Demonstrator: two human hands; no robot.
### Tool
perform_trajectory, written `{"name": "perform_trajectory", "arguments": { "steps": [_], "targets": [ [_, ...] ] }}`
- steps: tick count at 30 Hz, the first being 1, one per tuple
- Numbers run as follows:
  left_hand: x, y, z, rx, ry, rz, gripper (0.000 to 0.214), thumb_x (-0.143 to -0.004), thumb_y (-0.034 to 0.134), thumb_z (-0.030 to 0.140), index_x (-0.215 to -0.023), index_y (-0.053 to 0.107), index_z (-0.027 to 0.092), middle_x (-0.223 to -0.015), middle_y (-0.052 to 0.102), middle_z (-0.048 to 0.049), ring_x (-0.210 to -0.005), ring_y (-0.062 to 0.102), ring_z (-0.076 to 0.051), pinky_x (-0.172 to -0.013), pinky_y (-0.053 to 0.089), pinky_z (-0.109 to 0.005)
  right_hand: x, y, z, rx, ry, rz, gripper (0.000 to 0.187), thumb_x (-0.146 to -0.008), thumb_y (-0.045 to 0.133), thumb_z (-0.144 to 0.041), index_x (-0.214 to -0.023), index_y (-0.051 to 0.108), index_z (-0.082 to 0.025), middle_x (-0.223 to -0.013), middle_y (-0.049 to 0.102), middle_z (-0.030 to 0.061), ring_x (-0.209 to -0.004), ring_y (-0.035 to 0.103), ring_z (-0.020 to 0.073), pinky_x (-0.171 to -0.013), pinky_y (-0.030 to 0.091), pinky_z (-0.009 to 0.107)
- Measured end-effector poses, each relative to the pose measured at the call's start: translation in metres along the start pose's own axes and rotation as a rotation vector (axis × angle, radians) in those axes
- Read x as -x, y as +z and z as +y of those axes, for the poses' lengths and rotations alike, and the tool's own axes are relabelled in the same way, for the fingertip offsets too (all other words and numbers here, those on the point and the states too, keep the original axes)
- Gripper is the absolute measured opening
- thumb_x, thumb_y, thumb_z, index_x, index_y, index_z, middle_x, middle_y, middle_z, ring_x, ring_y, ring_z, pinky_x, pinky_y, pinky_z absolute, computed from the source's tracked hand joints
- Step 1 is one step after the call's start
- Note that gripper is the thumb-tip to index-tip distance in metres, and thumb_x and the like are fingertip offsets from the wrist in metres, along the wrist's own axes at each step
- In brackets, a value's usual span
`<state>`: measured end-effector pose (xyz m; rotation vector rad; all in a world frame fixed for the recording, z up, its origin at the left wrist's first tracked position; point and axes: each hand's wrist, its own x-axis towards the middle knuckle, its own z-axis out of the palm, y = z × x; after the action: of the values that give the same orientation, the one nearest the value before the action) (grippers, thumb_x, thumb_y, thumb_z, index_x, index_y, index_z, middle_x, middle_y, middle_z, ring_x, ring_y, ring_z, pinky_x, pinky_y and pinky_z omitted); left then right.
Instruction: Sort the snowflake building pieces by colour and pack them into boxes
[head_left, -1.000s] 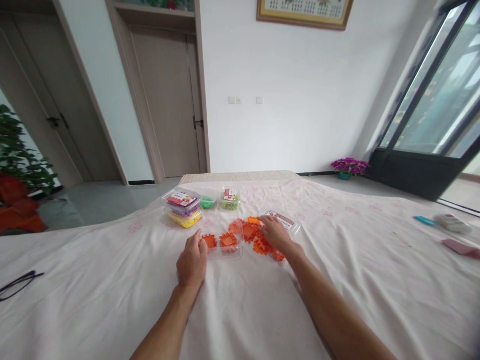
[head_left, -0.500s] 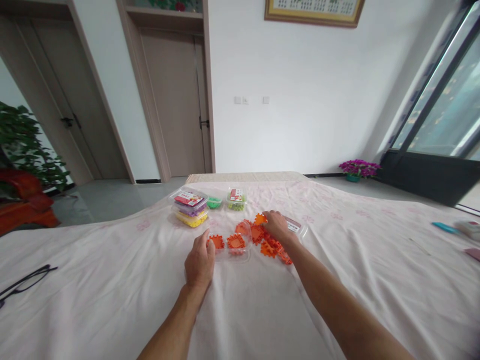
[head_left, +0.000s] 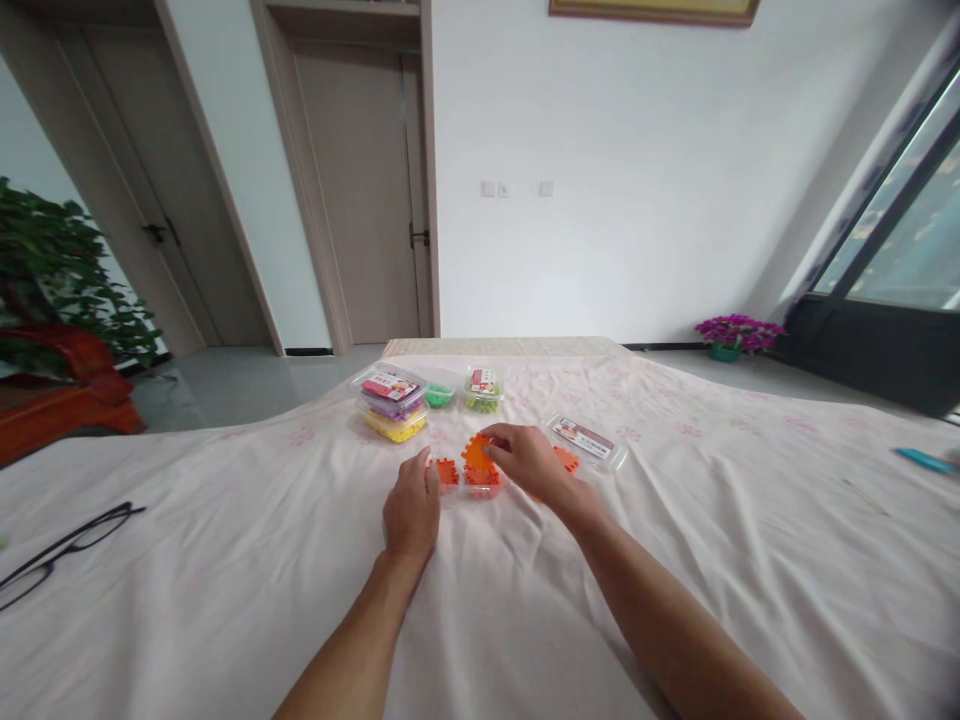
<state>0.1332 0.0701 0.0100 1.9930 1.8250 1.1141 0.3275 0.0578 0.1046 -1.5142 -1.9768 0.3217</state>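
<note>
A clear plastic box (head_left: 481, 491) stands in front of me with stacks of orange notched square pieces (head_left: 448, 471) in it. My left hand (head_left: 411, 512) is closed at the box's left end, fingers on its edge. Between the thumb and fingers of my right hand (head_left: 529, 462) is a lighter orange notched piece (head_left: 475, 453), tilted over the right part of the box. Loose orange pieces (head_left: 565, 459) lie on the cloth beyond that hand, which hides most of them. The labelled clear lid (head_left: 586, 442) rests to the right.
Behind the box are stacked containers with purple and yellow pieces (head_left: 390, 400), a tub of green pieces (head_left: 439, 396) and a labelled light-green box (head_left: 483, 390). Eyeglasses (head_left: 71, 545) lie at left on the white cloth (head_left: 480, 620). A blue object (head_left: 924, 460) is at far right.
My right hand has moved left from the loose pile to above the box, now carrying an orange piece. My left hand stays at the box's left end. The view has shifted slightly.
</note>
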Motion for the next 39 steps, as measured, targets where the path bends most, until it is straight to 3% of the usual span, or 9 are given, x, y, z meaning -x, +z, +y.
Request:
{"name": "perform_trajectory", "arguments": {
  "steps": [4,9,17,23,32,37,39],
  "targets": [
    [0.0,0.001,0.0,0.023,0.01,0.014,0.044,-0.099,0.028,0.035,-0.135,0.049,0.02,-0.136,0.055,-0.0089,-0.123,0.054,-0.019,-0.099,0.045,-0.032,0.005,0.01,-0.014,0.099,-0.053,-0.067,0.032,-0.086,0.051,-0.023,-0.109,0.072,-0.023,-0.098,0.075,0.0043,-0.088,0.067,0.0179,-0.074,0.043,0.023],
    [0.0,-0.003,0.004,0.041,-0.002,0.006,0.044,-0.099,0.028,0.036,-0.135,0.049,0.02,-0.137,0.055,-0.0093,-0.121,0.055,-0.02,-0.099,0.045,-0.033,0.004,0.017,-0.016,0.183,-0.084,-0.044,0.032,-0.09,0.048,-0.025,-0.113,0.071,-0.025,-0.11,0.073,0.0046,-0.1,0.066,0.0188,-0.08,0.042,0.023],
    [0.0,-0.002,0.002,0.051,0.005,-0.001,0.047,-0.099,0.026,0.038,-0.136,0.048,0.018,-0.136,0.055,-0.0106,-0.123,0.054,-0.022,-0.101,0.044,-0.035,0.005,0.027,-0.018,0.257,-0.051,-0.2,0.027,-0.09,0.049,-0.026,-0.101,0.074,-0.023,-0.097,0.075,0.0043,-0.091,0.067,0.0175,-0.073,0.041,0.022],
    [0.0,-0.002,0.001,0.044,0.013,0.008,0.046,-0.099,0.026,0.038,-0.135,0.048,0.02,-0.136,0.055,-0.0098,-0.122,0.055,-0.02,-0.1,0.045,-0.033,0.004,0.026,-0.015,0.156,-0.046,-0.204,0.031,-0.087,0.057,-0.033,-0.113,0.071,-0.024,-0.1,0.075,0.0036,-0.09,0.067,0.0175,-0.074,0.042,0.023],
    [0.0,-0.001,0.001,0.061,0.037,0.035,0.047,-0.1,0.024,0.039,-0.133,0.051,0.02,-0.133,0.057,-0.01,-0.122,0.055,-0.021,-0.101,0.045,-0.035,0.006,0.035,-0.017,0.179,-0.005,-0.151,0.026,-0.087,0.051,-0.026,-0.098,0.075,-0.022,-0.086,0.075,0.0029,-0.078,0.066,0.015,-0.063,0.038,0.021],
    [0.0,-0.003,0.003,0.074,0.047,0.035,0.047,-0.1,0.023,0.04,-0.132,0.052,0.02,-0.132,0.058,-0.0102,-0.121,0.056,-0.021,-0.1,0.045,-0.034,0.005,0.032,-0.02,0.263,0.012,-0.253,0.028,-0.089,0.049,-0.028,-0.088,0.076,-0.02,-0.087,0.075,0.006,-0.081,0.067,0.0171,-0.065,0.038,0.023],
    [0.0,-0.003,0.003,0.068,0.039,0.024,0.047,-0.1,0.025,0.04,-0.132,0.052,0.02,-0.133,0.058,-0.0101,-0.122,0.056,-0.021,-0.1,0.045,-0.034,0.004,0.029,-0.019,0.269,0.007,-0.264,0.029,-0.089,0.048,-0.029,-0.093,0.076,-0.02,-0.092,0.075,0.0064,-0.085,0.067,0.0177,-0.068,0.039,0.023]
  ]
}}
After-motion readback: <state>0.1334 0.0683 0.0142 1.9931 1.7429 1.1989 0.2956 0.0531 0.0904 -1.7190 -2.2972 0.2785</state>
